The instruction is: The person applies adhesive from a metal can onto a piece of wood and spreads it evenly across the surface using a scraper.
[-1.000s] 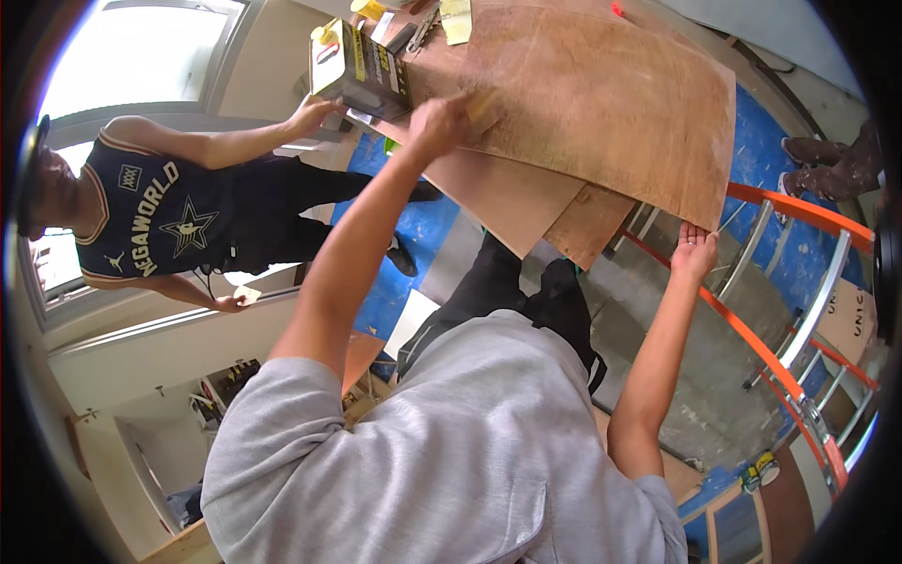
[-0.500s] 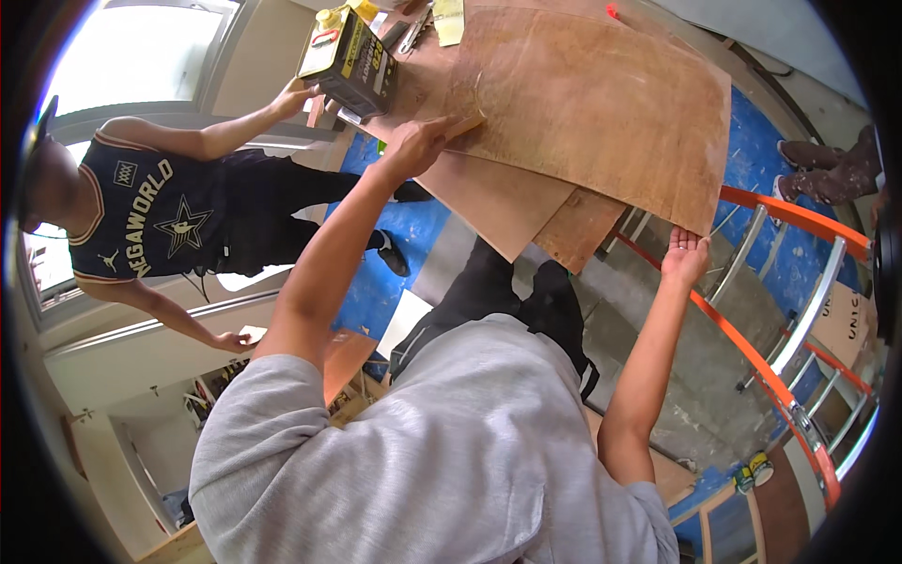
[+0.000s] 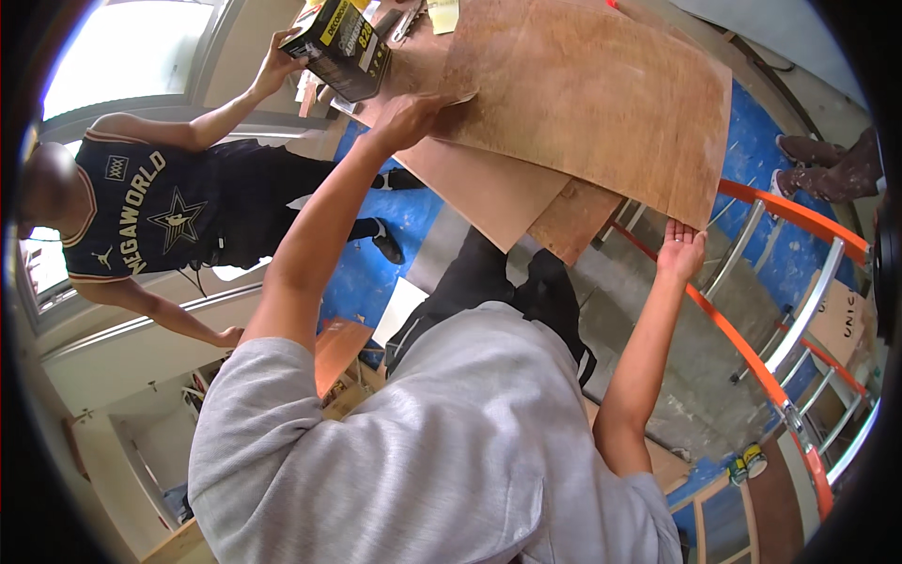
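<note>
My left hand is closed on a thin, flat tan piece pressed to a brown plywood sheet; its full shape is hidden by my fingers. With the palm turned up, my right hand grips the sheet's near right corner, the fingertips meeting its edge. Beneath the sheet, a paler board and a smaller rough wood piece stick out toward me. A dark rectangular tin stands tilted beyond my left hand, with a co-worker's hand on it.
A co-worker in a dark jersey stands at the left. An orange-sided ladder occupies the right. Someone's boots show at the far right on blue floor sheeting. A yellow piece and tools lie at the back.
My left hand has slid slightly left and up along the sheet with the flat piece. The co-worker's hand has risen and the tin has shifted up-left. My right hand stays at the corner.
</note>
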`<move>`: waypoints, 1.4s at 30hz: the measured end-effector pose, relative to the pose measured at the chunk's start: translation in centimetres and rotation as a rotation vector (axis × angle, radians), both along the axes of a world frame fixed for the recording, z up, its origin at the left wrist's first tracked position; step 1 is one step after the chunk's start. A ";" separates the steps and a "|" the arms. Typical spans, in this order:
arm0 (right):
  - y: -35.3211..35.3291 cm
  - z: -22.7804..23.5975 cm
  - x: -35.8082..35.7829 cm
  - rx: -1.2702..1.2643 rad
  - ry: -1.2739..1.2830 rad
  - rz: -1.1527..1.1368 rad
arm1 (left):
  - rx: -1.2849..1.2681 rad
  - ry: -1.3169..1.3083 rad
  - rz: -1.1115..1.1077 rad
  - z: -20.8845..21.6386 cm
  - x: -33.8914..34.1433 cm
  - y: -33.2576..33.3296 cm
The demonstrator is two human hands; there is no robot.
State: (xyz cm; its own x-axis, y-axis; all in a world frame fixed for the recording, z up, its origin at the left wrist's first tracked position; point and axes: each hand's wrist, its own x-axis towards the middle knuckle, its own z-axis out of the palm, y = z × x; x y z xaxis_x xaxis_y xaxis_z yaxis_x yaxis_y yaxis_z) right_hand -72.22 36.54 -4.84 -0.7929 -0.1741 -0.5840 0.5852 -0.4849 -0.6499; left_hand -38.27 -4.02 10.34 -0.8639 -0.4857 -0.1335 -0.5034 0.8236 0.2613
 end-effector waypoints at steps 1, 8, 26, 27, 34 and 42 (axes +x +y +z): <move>0.0 0.2 0.1 -0.002 0.011 0.014 | 0.013 0.063 0.005 -0.1 0.5 0.8; 0.2 0.7 -0.3 0.003 0.002 0.072 | -0.023 0.224 0.203 -2.5 -3.5 6.4; 1.6 -0.3 -1.2 -0.166 -0.035 0.181 | 0.278 0.064 0.218 -3.0 -27.9 28.7; 2.3 -0.9 -2.0 -0.201 -0.057 0.184 | 0.250 0.049 0.162 -2.9 -29.0 30.7; 4.4 -1.6 -1.5 -0.420 -0.030 0.175 | 0.350 0.065 -0.088 -0.7 -36.8 31.4; 3.4 2.6 -1.3 -0.202 -0.127 0.225 | -0.030 -0.045 -0.479 -0.9 -40.2 20.6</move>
State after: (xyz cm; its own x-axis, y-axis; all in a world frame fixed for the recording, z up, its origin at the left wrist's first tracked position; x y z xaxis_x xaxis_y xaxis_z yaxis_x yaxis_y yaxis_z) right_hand -73.48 39.92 -2.28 -0.6441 -0.4590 -0.6119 0.7628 -0.4458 -0.4685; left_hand -78.44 16.61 9.48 -0.9851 -0.0389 -0.1676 -0.0760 0.9723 0.2210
